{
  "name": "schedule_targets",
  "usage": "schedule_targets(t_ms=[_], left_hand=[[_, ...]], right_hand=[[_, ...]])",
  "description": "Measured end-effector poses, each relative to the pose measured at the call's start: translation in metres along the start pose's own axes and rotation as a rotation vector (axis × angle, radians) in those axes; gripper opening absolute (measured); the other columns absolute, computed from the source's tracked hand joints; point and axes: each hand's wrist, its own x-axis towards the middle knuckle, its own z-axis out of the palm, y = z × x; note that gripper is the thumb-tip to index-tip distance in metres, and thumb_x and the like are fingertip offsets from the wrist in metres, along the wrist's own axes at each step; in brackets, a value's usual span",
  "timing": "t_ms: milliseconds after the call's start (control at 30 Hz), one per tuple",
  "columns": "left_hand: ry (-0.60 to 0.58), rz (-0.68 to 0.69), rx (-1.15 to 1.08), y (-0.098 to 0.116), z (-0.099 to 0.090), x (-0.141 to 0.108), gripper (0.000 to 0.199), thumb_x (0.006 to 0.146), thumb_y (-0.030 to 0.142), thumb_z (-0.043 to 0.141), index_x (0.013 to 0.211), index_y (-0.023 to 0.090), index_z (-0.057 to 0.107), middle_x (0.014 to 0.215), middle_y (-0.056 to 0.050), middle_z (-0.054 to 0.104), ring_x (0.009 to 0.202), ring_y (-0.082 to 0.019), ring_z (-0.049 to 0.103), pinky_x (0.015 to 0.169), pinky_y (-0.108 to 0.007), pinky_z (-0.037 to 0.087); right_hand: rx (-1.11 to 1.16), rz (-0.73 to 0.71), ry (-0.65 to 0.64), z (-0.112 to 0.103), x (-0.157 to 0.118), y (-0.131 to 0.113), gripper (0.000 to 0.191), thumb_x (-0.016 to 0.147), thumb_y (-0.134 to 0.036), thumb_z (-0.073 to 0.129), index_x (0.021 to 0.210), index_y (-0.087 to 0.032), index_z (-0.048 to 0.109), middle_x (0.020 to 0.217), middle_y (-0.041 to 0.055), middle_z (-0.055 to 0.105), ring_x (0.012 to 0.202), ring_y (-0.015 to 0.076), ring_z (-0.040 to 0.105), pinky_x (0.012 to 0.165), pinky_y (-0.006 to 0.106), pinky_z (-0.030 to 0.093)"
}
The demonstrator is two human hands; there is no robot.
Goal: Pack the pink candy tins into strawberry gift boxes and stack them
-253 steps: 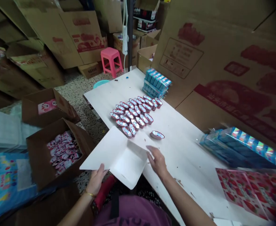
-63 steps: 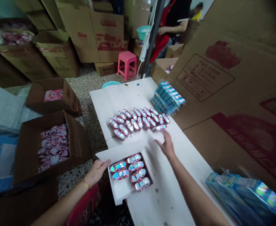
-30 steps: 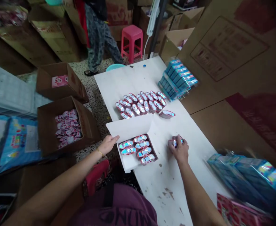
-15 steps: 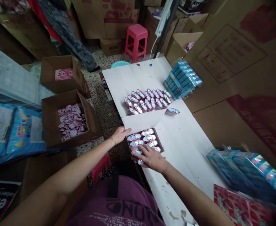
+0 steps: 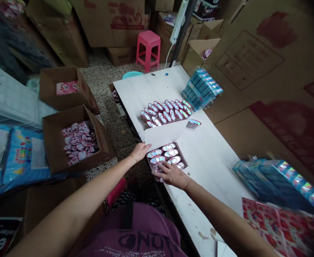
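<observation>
A small open carton (image 5: 183, 158) rests at the near edge of the white table, its white lid flap (image 5: 163, 137) raised at the far side. Shiny foil-topped packets (image 5: 170, 153) stand in rows inside it. My left hand (image 5: 140, 151) grips the carton's left corner by the flap, thumb over the edge. My right hand (image 5: 171, 175) lies over the packets at the near end, its fingers bent round them; the ones underneath are partly hidden. Beyond the flap stand more foil packets (image 5: 169, 113) in rows, with a single packet (image 5: 193, 124) apart to their right.
Blue wrapped packs stand along the table's right side, one stack (image 5: 202, 89) far and another (image 5: 274, 182) near. Strawberry-printed sheets (image 5: 274, 221) lie at the near right. Left on the floor are open cardboard boxes (image 5: 105, 150); a pink stool (image 5: 148, 50) stands behind.
The near packets under my right hand have gone from jutting past the carton's near end to sitting further in. My left hand still holds the corner. The view has shifted slightly.
</observation>
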Motion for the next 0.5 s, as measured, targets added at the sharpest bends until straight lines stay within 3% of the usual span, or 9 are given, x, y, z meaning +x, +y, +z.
schedule_targets(t_ms=[200,300,367,500], left_hand=[[-0.002,0.002,0.018,-0.001,-0.002,0.006,0.046,0.079,0.043,0.04,0.095,0.009,0.065,0.099,-0.01,0.067,0.093,-0.024,0.06,0.085,-0.033,0.043],[-0.024,0.025,0.006,-0.002,-0.005,0.001,0.044,0.078,0.043,0.042,0.099,0.01,0.063,0.102,-0.009,0.066,0.096,-0.023,0.059,0.087,-0.033,0.042],[-0.023,-0.027,-0.051,-0.008,-0.005,-0.012,0.048,0.078,0.042,0.044,0.113,0.011,0.055,0.112,-0.01,0.061,0.101,-0.022,0.056,0.088,-0.034,0.042],[-0.074,-0.297,-0.127,-0.028,0.015,-0.054,0.068,0.079,0.044,0.044,0.136,0.013,0.023,0.135,-0.016,0.037,0.118,-0.024,0.045,0.088,-0.037,0.043]], right_hand=[[0.004,0.045,0.016,0.015,0.002,-0.004,0.057,0.082,-0.04,0.047,0.134,-0.037,0.024,0.133,0.0067,0.039,0.112,0.0281,0.038,0.075,0.038,0.042],[0.009,0.097,0.031,0.016,0.002,-0.003,0.071,0.074,-0.043,0.059,0.134,-0.035,0.023,0.139,0.0035,0.031,0.121,0.0294,0.03,0.083,0.041,0.039],[0.031,0.264,0.111,0.016,-0.009,0.004,0.071,0.074,-0.045,0.058,0.135,-0.03,0.025,0.139,0.0049,0.031,0.123,0.0282,0.028,0.088,0.041,0.036],[0.139,0.908,0.33,0.027,-0.043,0.035,0.051,0.085,-0.041,0.04,0.13,-0.017,0.036,0.121,0.0145,0.049,0.107,0.026,0.047,0.081,0.038,0.041]])
